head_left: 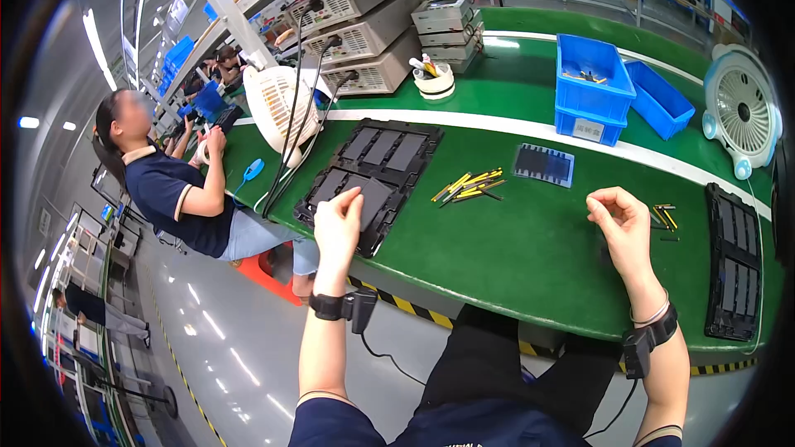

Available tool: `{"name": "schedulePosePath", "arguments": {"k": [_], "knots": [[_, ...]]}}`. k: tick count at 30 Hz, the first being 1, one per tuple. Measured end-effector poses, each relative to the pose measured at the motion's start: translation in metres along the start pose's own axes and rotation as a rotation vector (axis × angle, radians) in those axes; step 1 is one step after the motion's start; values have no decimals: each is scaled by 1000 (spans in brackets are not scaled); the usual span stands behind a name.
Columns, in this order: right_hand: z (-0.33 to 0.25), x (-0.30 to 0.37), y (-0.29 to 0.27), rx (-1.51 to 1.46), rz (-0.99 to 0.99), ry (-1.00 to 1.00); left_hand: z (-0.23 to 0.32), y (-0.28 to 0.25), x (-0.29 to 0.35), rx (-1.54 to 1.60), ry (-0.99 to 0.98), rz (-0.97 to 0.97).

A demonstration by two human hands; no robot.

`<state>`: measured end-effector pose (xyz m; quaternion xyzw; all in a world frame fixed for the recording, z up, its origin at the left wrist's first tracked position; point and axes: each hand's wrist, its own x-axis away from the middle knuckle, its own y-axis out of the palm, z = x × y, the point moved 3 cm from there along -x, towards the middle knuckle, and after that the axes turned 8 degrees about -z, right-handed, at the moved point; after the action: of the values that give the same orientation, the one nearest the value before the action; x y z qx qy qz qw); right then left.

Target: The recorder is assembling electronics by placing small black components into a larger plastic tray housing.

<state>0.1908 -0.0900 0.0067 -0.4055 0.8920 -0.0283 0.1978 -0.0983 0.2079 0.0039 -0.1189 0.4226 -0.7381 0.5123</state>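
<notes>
My left hand [338,219] is over the near end of a black tray [403,172], its thumb and forefinger pinched together. Beside those fingertips is a flat grey panel [377,200]; whether they grip it or it lies in its slot, I cannot tell. Farther up the tray, several similar panels sit in slots. My right hand [621,223] is raised over the green table, with fingertips pressed together; anything between them is too small to make out. Between my hands lie a loose pile of yellow-and-black strips [470,186] and a dark, translucent notched sheet [543,165].
More strips [665,217] and a second black tray [733,261] are at right. Blue bins [590,91] and a fan [741,108] stand behind. Stacked instruments [364,33], a cup of tools [434,80], hanging cables [291,128] and a seated person [178,174] are to the left.
</notes>
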Motion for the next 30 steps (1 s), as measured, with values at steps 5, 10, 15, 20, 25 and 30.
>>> {"name": "schedulePosePath", "arguments": {"k": [5,10,15,20,25,30], "knots": [[-26,26,-9,190,-26,4,-19,0,28,-79,260,129],[-45,76,-8,976,-126,-66,-8,5,47,-267,275,-51],[-36,104,6,1022,-332,58,-35,-12,37,-264,229,376],[-41,134,21,1049,-380,-182,-107,-9,21,701,-354,294],[-54,135,13,752,-192,-311,-113,-1,34,806,-394,306],[-61,90,-26,221,75,29,-101,-19,76,1252,-425,136]]}}
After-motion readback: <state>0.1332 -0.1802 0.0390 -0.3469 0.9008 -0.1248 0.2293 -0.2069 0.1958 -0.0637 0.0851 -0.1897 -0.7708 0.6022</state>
